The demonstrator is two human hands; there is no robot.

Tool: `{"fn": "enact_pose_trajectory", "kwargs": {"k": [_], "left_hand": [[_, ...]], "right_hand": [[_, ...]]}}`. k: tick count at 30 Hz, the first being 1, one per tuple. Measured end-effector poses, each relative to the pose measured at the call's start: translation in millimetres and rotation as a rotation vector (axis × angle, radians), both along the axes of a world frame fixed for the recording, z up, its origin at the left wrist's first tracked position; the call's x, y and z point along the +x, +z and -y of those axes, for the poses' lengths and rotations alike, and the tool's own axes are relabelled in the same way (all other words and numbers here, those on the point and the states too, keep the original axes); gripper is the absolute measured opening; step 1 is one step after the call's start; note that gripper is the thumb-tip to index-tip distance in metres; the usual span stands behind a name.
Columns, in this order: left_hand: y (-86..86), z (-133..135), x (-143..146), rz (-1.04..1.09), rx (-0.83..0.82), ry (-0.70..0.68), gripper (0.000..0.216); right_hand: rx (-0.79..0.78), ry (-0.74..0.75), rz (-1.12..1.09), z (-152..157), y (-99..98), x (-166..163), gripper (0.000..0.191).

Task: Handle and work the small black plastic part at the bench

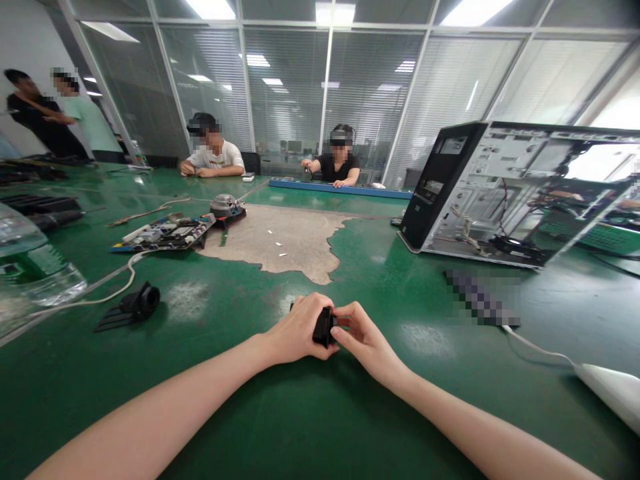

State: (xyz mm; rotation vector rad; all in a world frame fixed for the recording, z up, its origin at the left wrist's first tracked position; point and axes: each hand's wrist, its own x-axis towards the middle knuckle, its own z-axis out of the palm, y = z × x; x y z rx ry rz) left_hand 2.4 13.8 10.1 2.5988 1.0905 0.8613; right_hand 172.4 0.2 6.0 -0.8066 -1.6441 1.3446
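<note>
My left hand [304,330] is wrapped round a small black boxy part [323,328], held low over the green table [240,407]. Most of that part is hidden behind my fingers, so its exact kind does not show. From the other side, the thumb and fingers of my right hand [361,337] pinch its right end. To the left lies a black plastic piece with a round opening and thin prongs [143,301], apart from both hands.
A circuit board [170,233] and a cooler-like part [227,208] sit beyond on the left, near a water bottle [35,263]. An open computer case [450,193] stands right, before a pixelated strip [477,298] with a white cable. Two people [343,163] sit across the table.
</note>
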Motion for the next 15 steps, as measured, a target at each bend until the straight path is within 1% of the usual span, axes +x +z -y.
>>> {"fn": "enact_pose_trajectory", "kwargs": {"k": [4, 7, 11, 15], "left_hand": [[1.1, 0.1, 0.1, 0.002, -0.001, -0.001, 0.052], [2.1, 0.3, 0.0, 0.004, -0.012, -0.003, 0.051], [1.5, 0.2, -0.7, -0.005, -0.029, 0.005, 0.052], [0.3, -0.1, -0.9, 0.004, -0.01, 0.005, 0.052]], "right_hand": [[0.001, -0.017, 0.035, 0.2, -0.1, -0.6, 0.022], [0.002, 0.017, 0.034, 1.6, 1.6, -0.4, 0.022], [0.066, 0.038, 0.027, 3.4, 3.2, -0.5, 0.022], [0.063, 0.015, 0.02, 2.5, 2.1, -0.5, 0.014]]}}
